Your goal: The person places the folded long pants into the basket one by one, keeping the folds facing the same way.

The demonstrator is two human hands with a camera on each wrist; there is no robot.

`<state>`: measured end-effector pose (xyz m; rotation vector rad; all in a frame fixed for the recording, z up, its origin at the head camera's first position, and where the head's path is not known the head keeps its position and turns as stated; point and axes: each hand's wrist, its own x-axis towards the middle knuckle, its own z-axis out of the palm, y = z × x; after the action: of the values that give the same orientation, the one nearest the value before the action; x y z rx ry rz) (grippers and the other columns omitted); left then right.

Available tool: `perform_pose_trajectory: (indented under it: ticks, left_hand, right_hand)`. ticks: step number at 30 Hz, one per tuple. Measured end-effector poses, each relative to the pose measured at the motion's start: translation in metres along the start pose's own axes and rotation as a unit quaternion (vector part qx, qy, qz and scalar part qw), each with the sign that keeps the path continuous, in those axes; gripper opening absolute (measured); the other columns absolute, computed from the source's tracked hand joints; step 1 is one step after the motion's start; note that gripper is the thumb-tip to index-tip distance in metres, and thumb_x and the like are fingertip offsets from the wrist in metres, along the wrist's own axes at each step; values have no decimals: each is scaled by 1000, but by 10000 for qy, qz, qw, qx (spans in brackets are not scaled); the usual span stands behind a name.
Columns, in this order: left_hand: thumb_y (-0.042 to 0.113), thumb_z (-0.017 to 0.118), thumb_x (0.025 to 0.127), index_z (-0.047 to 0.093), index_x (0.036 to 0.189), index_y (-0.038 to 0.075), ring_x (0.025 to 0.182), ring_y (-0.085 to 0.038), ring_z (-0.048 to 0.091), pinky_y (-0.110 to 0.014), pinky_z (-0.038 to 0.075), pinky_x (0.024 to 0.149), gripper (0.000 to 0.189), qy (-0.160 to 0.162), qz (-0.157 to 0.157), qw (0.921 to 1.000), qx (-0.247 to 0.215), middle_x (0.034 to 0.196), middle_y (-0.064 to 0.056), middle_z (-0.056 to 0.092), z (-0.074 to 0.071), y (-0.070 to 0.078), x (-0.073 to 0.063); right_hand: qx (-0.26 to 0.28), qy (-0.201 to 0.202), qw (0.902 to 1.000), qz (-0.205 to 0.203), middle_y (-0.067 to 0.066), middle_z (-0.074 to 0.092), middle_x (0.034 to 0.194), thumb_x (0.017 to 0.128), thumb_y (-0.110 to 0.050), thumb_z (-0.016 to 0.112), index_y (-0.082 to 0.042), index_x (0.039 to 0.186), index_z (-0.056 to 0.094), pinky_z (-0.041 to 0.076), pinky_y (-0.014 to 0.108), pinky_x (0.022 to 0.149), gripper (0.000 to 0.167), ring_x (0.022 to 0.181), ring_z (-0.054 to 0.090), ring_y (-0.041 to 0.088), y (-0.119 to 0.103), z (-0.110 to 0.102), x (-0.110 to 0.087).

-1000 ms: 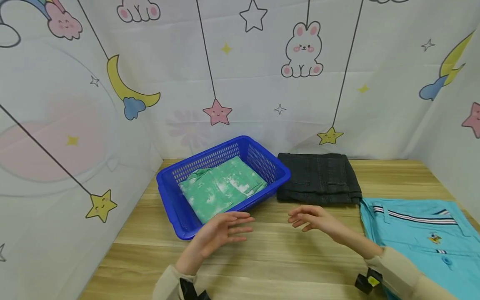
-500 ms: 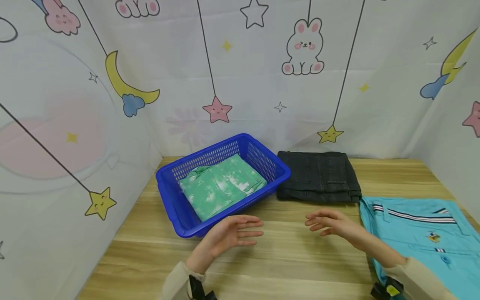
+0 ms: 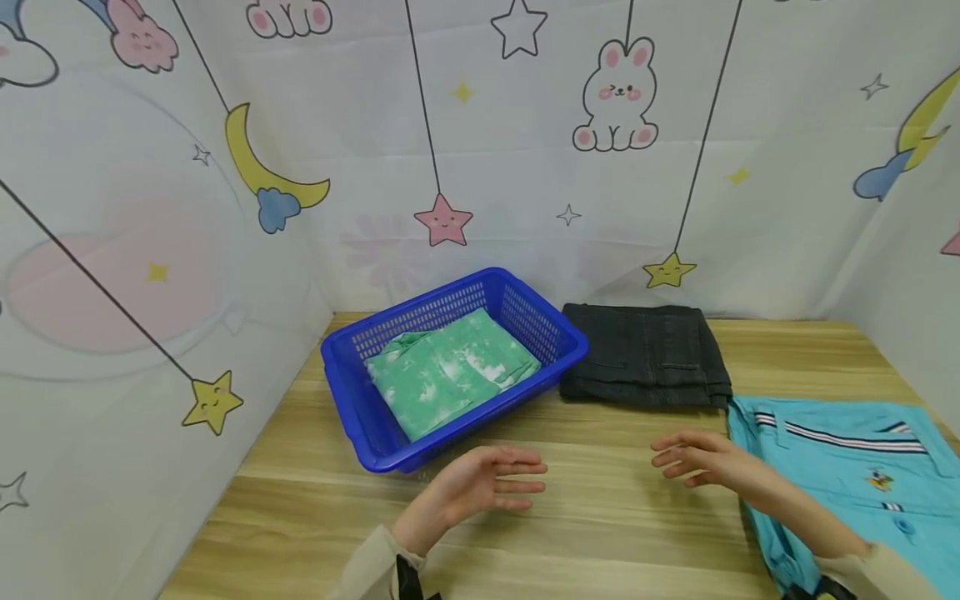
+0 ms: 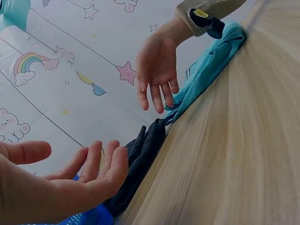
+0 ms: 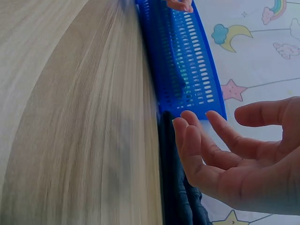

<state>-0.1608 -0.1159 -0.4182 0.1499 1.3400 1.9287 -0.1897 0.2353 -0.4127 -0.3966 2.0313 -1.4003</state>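
My left hand (image 3: pixel 480 487) hovers over the table in front of the blue basket, fingers spread and holding nothing. Farther right, my right hand (image 3: pixel 712 462) is raised with relaxed fingers near the left edge of the light blue trousers (image 3: pixel 847 467); nothing is in it either. The blue plastic basket (image 3: pixel 352 425) sits at an angle at the back left, and a folded green-and-white tie-dye garment (image 3: pixel 450 371) lies inside. Beside the basket rests a folded pair of black jeans (image 3: pixel 645 354). In the left wrist view, the right hand (image 4: pixel 159 70) shows palm side, fingers pointing down.
The wood-grain table (image 3: pixel 600 525) stretches between and below the hands. A white cloth backdrop (image 3: pixel 525 167) printed with stars, moons and rabbits encloses the back and both sides. Each sleeve carries a black wrist device (image 4: pixel 206 21).
The right hand has moved right and slightly toward the body, toward the light blue trousers. The left hand has also drifted right and nearer. The gap between the hands has widened; the garments and basket stay put.
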Motion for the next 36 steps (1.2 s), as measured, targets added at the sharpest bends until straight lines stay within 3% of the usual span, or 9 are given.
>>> perform_pose_trajectory:
  ticks: [12, 20, 27, 36]
  left_hand:
    - [22, 33, 94, 29, 135, -8, 120, -31, 46, -45, 36, 100, 50, 130, 10, 9999, -61, 136, -20, 41, -2, -1, -1]
    - [22, 33, 94, 29, 135, -8, 119, -31, 47, -44, 38, 98, 51, 189, 20, 9998, -78, 135, -19, 42, -2, -2, -3]
    - [22, 34, 94, 33, 133, -7, 120, -32, 46, -44, 38, 98, 49, 194, 29, 9998, -73, 135, -20, 42, -1, -2, -2]
    - [23, 35, 94, 32, 134, -8, 120, -33, 46, -47, 36, 100, 51, 197, -120, 9997, -113, 135, -20, 42, 9, -5, 6]
  right_hand:
    - [9, -250, 9995, 189, 17, 55, 119, 97, -29, 32, 8, 129, 37, 47, 45, 83, 48, 104, 56, 27, 14, -8, -21]
    - [86, -136, 9987, 494, 14, 56, 117, 97, -30, 31, 7, 129, 36, 48, 44, 79, 49, 100, 57, 22, 27, -18, -37]
    - [434, -159, 9966, 679, 4, 56, 116, 98, -30, 29, 1, 131, 37, 48, 44, 79, 46, 99, 57, 16, 37, -30, -54]
    - [466, 43, 9939, 1001, 12, 56, 119, 98, -33, 29, 5, 133, 33, 49, 46, 80, 52, 101, 58, 23, 46, -42, -70]
